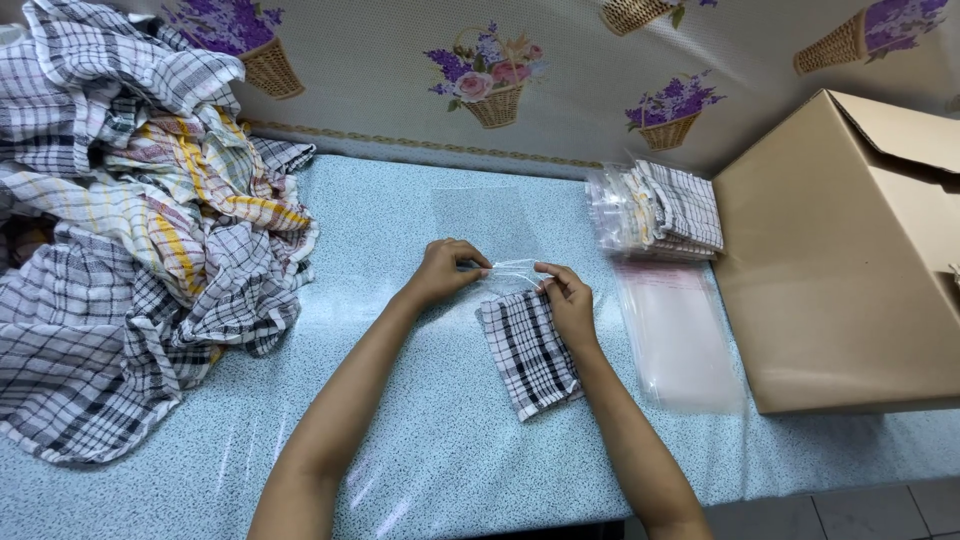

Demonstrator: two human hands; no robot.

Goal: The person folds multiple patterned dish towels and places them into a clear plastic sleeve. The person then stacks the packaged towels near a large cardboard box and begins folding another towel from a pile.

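Both hands are pinching now: the left hand point(445, 268) and the right hand point(566, 295) are each nipping a lip of the clear plastic bag point(505, 225) between thumb and fingertips, fingers curled tight, and pulling its mouth apart. Just under the right hand, the folded black-and-white checked cloth point(528, 352) is lying flat near the middle of the table point(430, 440), tilted a little, its upper end at the bag's mouth. By my reading, this is the bag-opening step; sliding the cloth in is calling for one lip held up while the other hand is pushing. Right of the cloth, a stack of empty clear bags point(680, 340) is lying beside the cardboard box point(830, 260). Farther back, bagged cloths point(660, 210) are piling near the wall; loose checked cloths point(130, 230) are heaping at the left edge.
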